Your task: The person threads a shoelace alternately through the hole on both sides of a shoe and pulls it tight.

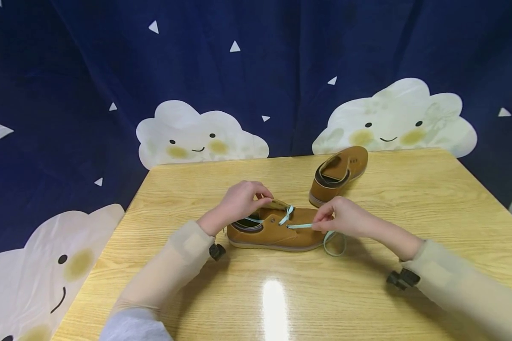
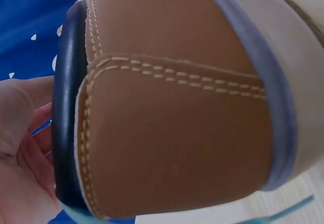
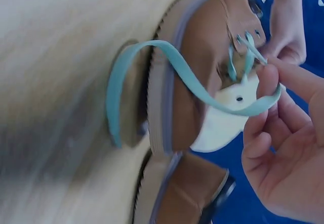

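A brown leather shoe (image 1: 277,233) lies with its toe to the right, a light-blue shoelace (image 1: 300,226) threaded through its front eyelets. My left hand (image 1: 239,201) pinches the raised eyelet flap on the shoe's far side between thumb and fingers. My right hand (image 1: 345,217) pinches the shoelace over the toe and draws it straight from an eyelet. From those fingers the loose end of the lace loops down beside the toe. Brown heel leather (image 2: 177,133) fills most of the left wrist view and hides my left fingertips there.
Behind my right hand stands a second brown shoe (image 1: 337,173), with no lace visible in its eyelets. Both shoes are on a light wooden table (image 1: 222,293). A dark blue curtain (image 1: 281,61) with smiling clouds hangs behind the far edge.
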Demonstrator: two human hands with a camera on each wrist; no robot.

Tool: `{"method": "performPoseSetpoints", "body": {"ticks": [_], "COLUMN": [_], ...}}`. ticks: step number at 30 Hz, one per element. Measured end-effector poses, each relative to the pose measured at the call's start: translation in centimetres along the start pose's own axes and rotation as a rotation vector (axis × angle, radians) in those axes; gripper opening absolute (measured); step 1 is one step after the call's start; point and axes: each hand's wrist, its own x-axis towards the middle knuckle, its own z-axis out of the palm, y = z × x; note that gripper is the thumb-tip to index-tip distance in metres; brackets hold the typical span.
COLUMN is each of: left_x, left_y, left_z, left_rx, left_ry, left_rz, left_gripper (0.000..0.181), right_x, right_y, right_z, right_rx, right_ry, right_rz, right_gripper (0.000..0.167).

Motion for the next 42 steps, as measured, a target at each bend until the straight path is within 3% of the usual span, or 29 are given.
{"method": "performPoseSetpoints", "body": {"ticks": [5,11,21,35,42], "left_x": [0.2,0.2,0.2,0.3,0.3], "left_y": [0.1,0.2,0.1,0.3,0.2], "left_z": [-0.1,-0.2,-0.2,-0.3,-0.3], "left_rx": [0.007,0.007,0.004,0.008,0.016], "left_ry": [-0.012,-0.025,-0.029,-0.031,-0.039], "left_rz": [-0.006,-0.010,-0.019,-0.010,-0.012], "left_gripper": [0.012,0.012,0.011,0.011,0.011], "right_x": [-1.1,-2.2,-3.4,-4.7,-5.5], "right_y": [0.2,0.3,0.6,-0.1,-0.6], "right_z": [-1.8,-3.7,-6.3,-9.6,-11.3], "right_rx": [0.004,0.013,-0.100,-0.182,-0.235], "right_ry": [0.031,-0.015,-0.043,0.090,0.168], "right_rz": [-0.014,0.005,-0.022,0.113,0.136], "right_gripper": [0.007,0.007,0.011,0.004,0.004]}}
